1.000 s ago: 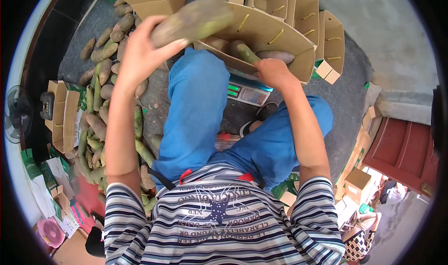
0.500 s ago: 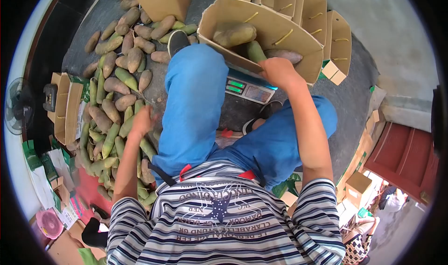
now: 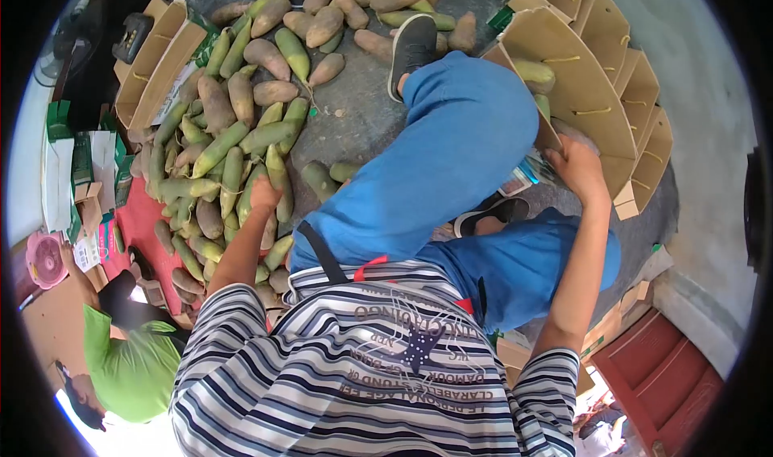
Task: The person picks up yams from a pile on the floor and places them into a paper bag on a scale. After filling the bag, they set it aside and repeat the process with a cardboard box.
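Among the heaped green radishes (image 3: 216, 149), my left hand (image 3: 264, 196) has its fingers curled against one long green radish (image 3: 279, 175). Its fingertips are partly hidden. Over on the right, my right hand (image 3: 576, 164) grips the near rim of an open cardboard box (image 3: 586, 82) with yellow cord handles. Large radishes lie in that box, one green radish (image 3: 535, 74) showing near its left side. Under the box a digital scale (image 3: 517, 181) is partly hidden by my raised knee.
More cardboard boxes (image 3: 644, 111) stand behind the one on the scale. Another open box (image 3: 157, 70) is at the upper left. A person in a green shirt (image 3: 133, 360) is at the lower left, near a pink fan (image 3: 47, 260). My shoe (image 3: 415, 50) rests beside the radishes.
My view has turned toward the left, so the box and scale now appear farther right. My left hand has reached farther into the radish pile. The person in green has come into view.
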The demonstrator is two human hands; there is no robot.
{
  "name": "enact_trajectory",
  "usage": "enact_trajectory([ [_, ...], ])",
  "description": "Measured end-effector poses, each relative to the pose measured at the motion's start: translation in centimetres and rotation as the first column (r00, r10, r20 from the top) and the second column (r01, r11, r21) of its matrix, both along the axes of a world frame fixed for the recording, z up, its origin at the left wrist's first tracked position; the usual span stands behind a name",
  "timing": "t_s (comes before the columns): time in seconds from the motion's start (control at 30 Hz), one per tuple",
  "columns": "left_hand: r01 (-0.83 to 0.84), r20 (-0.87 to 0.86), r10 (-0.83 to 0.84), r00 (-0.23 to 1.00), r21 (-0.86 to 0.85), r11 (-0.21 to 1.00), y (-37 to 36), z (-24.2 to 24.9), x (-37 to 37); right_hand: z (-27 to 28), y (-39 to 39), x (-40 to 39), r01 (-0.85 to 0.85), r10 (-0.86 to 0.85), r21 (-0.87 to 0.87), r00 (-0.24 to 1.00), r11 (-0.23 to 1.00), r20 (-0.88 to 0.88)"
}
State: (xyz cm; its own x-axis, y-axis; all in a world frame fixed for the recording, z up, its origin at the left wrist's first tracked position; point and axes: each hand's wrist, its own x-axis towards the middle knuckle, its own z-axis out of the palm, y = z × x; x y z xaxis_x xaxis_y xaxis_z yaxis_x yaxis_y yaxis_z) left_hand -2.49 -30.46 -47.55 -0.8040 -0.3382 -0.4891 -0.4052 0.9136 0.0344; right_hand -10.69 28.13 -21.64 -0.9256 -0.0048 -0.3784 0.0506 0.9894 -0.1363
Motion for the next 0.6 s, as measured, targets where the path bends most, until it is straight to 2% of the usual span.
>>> enact_trajectory([
  [0.1, -0.022, -0.068, 0.028, 0.997, 0.091, 0.996, -1.5, -1.4, -0.2, 0.0, -0.1, -0.1, 0.007, -0.007, -0.014, 1.0, 1.0, 0.001],
  [0.2, -0.036, -0.23, 0.123, 0.966, 0.352, 0.936, -1.3, -1.7, -2.2, -0.3, 0.1, -0.1, 0.015, -0.015, -0.021, 1.0, 1.0, 0.01],
  [0.23, -0.016, -0.286, 0.127, 0.95, 0.362, 0.932, -0.8, -1.6, -2.7, -0.2, 0.0, -0.2, 0.034, -0.034, -0.012, 0.999, 0.999, 0.031],
  [0.33, -0.14, -0.17, 0.196, 0.966, 0.294, 0.945, 0.6, -1.7, -4.8, -0.6, 0.1, -0.2, 0.023, -0.023, -0.012, 1.0, 1.0, 0.015],
  [0.43, -0.087, -0.065, 0.091, 0.994, 0.07, 0.994, 2.8, -1.3, -5.8, -0.6, 0.0, 0.0, 0.002, -0.002, -0.012, 1.0, 1.0, -0.025],
  [0.5, 0.159, -0.034, -0.156, 0.987, 0.089, 0.983, 4.6, -1.3, -5.1, -1.5, 0.8, 0.2, -0.009, 0.01, 0.034, 1.0, 0.999, -0.025],
  [0.53, 0.24, -0.096, -0.235, 0.967, 0.04, 0.97, 5.8, -0.9, -4.2, -2.4, 1.7, 0.3, -0.036, 0.037, 0.028, 0.998, 0.999, -0.041],
  [0.57, 0.264, -0.076, -0.26, 0.963, 0.04, 0.964, 6.8, 0.4, -3.9, -1.7, 1.2, 0.2, -0.012, 0.012, 0.029, 1.0, 1.0, -0.014],
  [0.6, 0.288, -0.128, -0.28, 0.951, 0.046, 0.956, 6.6, 0.1, -3.3, -1.4, 1.1, 0.3, -0.009, 0.01, 0.036, 1.0, 0.999, -0.01],
])
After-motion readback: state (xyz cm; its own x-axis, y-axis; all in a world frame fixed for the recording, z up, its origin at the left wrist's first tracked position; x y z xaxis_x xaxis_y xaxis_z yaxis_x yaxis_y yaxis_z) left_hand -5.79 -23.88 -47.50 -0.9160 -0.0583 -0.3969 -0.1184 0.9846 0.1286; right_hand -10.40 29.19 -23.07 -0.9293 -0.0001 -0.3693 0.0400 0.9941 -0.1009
